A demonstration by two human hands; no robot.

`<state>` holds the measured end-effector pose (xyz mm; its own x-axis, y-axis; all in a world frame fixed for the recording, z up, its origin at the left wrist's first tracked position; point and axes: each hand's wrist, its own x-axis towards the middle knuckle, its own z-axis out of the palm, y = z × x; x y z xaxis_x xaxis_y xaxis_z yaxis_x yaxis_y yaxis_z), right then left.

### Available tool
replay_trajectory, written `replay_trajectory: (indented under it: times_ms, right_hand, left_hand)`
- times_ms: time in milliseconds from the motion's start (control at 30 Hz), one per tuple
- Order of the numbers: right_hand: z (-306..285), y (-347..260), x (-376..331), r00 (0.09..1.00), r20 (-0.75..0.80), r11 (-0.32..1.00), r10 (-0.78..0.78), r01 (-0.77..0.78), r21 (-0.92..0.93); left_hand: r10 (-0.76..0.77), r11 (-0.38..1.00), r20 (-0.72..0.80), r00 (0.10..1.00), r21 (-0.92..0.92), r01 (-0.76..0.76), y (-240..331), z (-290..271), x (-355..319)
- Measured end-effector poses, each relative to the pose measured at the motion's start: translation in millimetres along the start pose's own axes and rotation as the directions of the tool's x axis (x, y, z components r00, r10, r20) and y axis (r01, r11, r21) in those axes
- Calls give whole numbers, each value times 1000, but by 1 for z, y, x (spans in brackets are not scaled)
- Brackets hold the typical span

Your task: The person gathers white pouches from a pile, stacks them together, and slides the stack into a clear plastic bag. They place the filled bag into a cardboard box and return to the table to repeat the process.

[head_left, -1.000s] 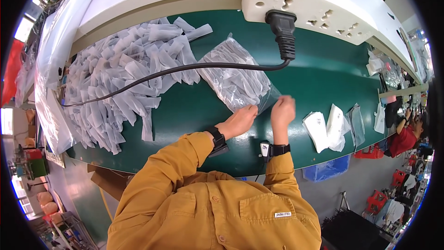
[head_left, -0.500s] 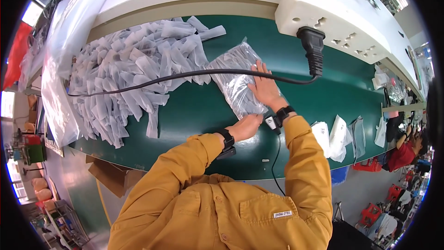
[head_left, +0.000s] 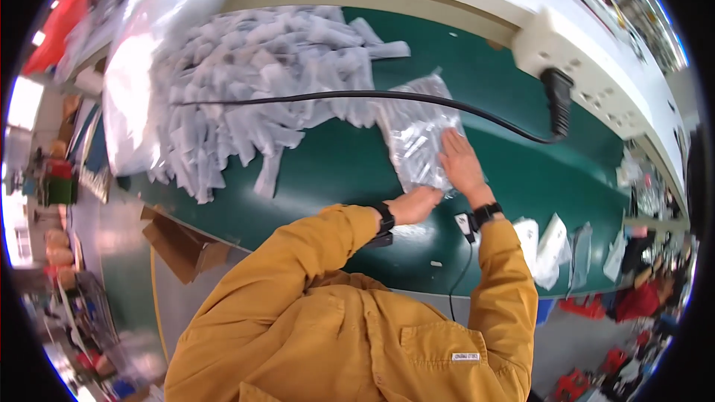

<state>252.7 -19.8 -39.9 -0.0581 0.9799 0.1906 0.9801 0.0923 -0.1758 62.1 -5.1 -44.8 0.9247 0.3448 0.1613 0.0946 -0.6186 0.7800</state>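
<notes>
A clear plastic bag (head_left: pixel 415 141) packed with pale, flat pieces lies at a slant on the green table. My right hand (head_left: pixel 462 162) rests flat on its right side, fingers stretched out and pressed to the film. At the bag's near end, my left hand (head_left: pixel 417 206) has its fingers closed on the edge; the fingertips are partly hidden. To the left spreads a big heap of whitish, translucent sleeve-like pieces (head_left: pixel 261 67), almost touching the bag.
A black power cable (head_left: pixel 357 95) hangs across, above bag and heap, from a white power strip (head_left: pixel 596 97). A small white device (head_left: pixel 465 225) with a cord lies near my right wrist. White packets (head_left: pixel 550 249) line the right edge; clear sheeting (head_left: pixel 138 82) hangs left.
The view has shifted, so the table and cable appear moved. My right hand has slid nearer along the bag, its fingers closer together. My left hand stays at the near end.
</notes>
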Motion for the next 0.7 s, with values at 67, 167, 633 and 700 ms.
replay_trajectory:
  times_ms: [67, 167, 633, 700]
  right_hand:
    - [-11, -14, -8, 999, 32, 1000, -10, 9, 11]
    - [-30, -34, -13, 995, 47, 990, -91, 95, -101]
    - [-17, -101, 38, 999, 7, 878, 46, -44, 477]
    - [-11, -155, 66, 997, -15, 763, -74, 66, 643]
  left_hand:
    - [43, 996, -32, 999, -72, -46, 0, 4, -1]
    - [-30, 991, 71, 997, -127, 39, 8, 1, -6]
    - [-167, 593, -866, 472, 294, 749, -33, -151, -203]
    - [-263, 557, -882, 391, 191, 808, -66, -154, -246]
